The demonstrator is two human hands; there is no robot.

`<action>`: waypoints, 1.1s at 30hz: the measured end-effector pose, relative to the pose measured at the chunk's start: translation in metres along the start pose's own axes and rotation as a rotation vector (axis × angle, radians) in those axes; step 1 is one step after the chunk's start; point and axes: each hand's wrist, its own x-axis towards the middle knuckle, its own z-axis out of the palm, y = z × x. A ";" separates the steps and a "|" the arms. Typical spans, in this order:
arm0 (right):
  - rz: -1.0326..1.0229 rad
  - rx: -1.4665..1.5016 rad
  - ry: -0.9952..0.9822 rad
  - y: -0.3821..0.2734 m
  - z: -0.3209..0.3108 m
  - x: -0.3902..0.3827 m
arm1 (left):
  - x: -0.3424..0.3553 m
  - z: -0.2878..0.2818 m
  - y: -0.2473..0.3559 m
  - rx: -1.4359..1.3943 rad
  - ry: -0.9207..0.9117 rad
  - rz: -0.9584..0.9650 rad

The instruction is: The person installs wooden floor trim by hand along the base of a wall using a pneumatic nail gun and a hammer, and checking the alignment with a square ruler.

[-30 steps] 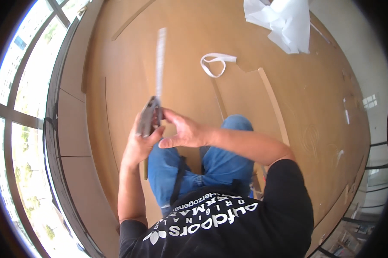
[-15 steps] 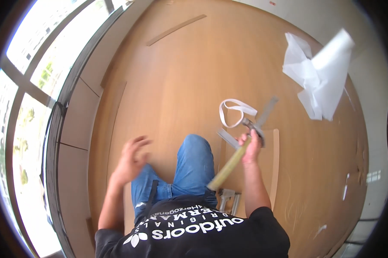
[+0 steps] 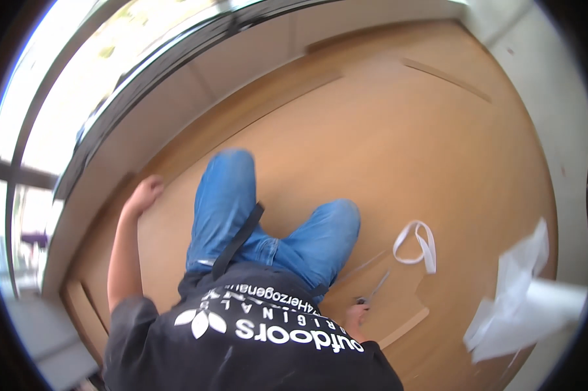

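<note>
My left hand [image 3: 147,193] is out to the left, low beside the foot of the wall. Its fingers look curled in, and nothing shows in them. At the lower right my right hand [image 3: 356,314] is partly covered by my shirt. It is closed round the dark head of a hammer [image 3: 361,301]; the wooden handle is out of sight. A thin grey metal strip [image 3: 380,284] lies just beyond those fingers. Farther off, a loop of white strap [image 3: 430,251] rests on the wood-coloured floor.
A brown strip [image 3: 406,327] lies on the floor beside my right hand, another strip [image 3: 447,79] at the far right. Crumpled white wrapping [image 3: 509,300] is at the right. A low wall [image 3: 196,88] under windows runs along the left. My bent knees [image 3: 232,169] are in the middle.
My view and body have turned left. My left hand has moved out toward the wall and its fingers have curled. My right hand has lowered with the hammer, close to my side.
</note>
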 end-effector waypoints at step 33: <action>-1.422 -0.273 -0.182 -0.697 -0.331 0.066 | 0.310 0.141 -0.138 0.248 -0.151 -0.099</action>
